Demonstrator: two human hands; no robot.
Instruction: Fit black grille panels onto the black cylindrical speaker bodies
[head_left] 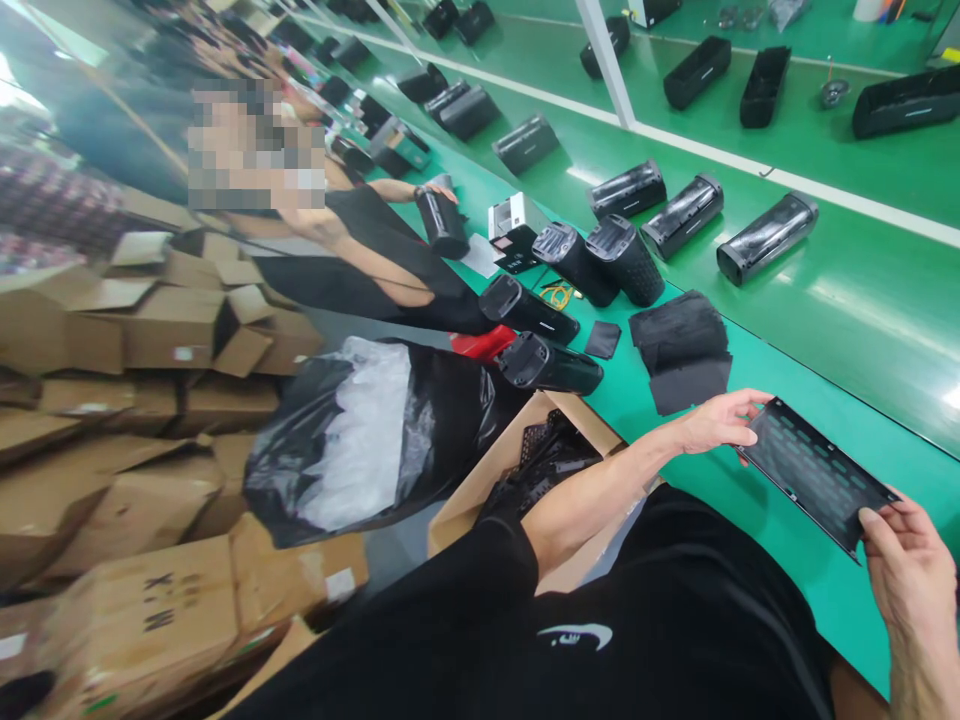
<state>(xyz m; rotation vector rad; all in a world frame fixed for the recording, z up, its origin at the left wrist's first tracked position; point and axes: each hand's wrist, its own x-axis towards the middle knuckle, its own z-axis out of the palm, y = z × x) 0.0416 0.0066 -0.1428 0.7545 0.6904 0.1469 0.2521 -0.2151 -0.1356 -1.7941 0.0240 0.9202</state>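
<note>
I hold one perforated black speaker grille panel (814, 475) at the right of the frame, my left hand (720, 422) gripping its upper edge and my right hand (904, 570) pinching its lower corner; this looks like a grille-handling step, and the next move calls for a steady two-handed grip. Seven black speaker housings (682, 215) lie up-frame on the green workbench (750, 335), and an eighth housing (442, 225) stands at upper left under a co-worker's hand (439, 192).

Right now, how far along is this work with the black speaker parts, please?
Looks done: black speaker housings lie in rows on the green bench. In hand: the left hand and right hand hold a perforated black panel. Left: more perforated pieces in the open carton, and stacked dark sheets; exact count unclear.
</note>
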